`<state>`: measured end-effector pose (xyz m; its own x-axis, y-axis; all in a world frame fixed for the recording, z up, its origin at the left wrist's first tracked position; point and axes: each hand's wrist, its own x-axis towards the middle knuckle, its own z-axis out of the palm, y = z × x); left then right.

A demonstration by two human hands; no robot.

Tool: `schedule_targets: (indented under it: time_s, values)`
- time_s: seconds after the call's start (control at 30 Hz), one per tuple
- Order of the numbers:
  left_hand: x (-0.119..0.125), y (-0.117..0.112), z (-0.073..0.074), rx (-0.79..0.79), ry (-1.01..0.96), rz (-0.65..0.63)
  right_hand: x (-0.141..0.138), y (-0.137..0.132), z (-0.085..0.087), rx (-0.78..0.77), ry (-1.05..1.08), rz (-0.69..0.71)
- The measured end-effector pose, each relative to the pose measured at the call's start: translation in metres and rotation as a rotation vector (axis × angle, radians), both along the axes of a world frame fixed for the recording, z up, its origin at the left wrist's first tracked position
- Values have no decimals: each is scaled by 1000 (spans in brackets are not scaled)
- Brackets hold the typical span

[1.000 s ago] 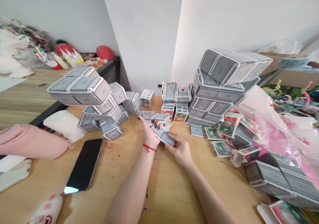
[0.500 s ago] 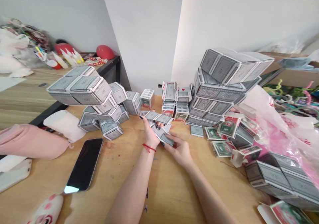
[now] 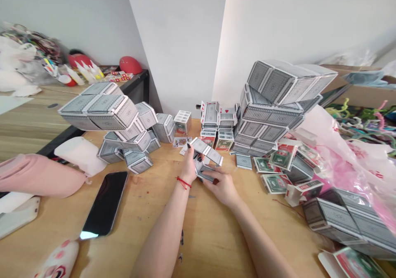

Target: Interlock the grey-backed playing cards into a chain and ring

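- Two hands – both bare – share one folded card piece (image 3: 208, 151), held just above the tabletop (image 3: 213, 241), between the two big card stacks.
- The left hand (image 3: 188, 166) is partly curled around the piece, thumb at its far-left end, dark-nailed fingers showing between the panels; one red bracelet (image 3: 184, 182) circles the wrist.
- The right hand (image 3: 222, 185) is nearly closed, its fingers on the lower panel at the near side.
- The piece shows two main panels, upper and lower, with a gap between; the upper panel's long axis slants from far left to near right, that right end pointing toward the space above the right hand.
- At least two face-up cards (image 3: 182, 142) lie just beyond the left hand.
- One phone (image 3: 104, 206) lies well apart, to the left.
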<state>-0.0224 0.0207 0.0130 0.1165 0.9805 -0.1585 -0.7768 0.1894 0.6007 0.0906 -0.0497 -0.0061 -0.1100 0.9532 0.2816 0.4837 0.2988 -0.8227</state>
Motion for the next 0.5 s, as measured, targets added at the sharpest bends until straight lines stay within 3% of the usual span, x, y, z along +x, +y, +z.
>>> schedule_targets:
  time_s: [0.5]
  values:
    - [6, -1, 2, -25, -56, 60, -2, -2, -5, -54, 114, -53]
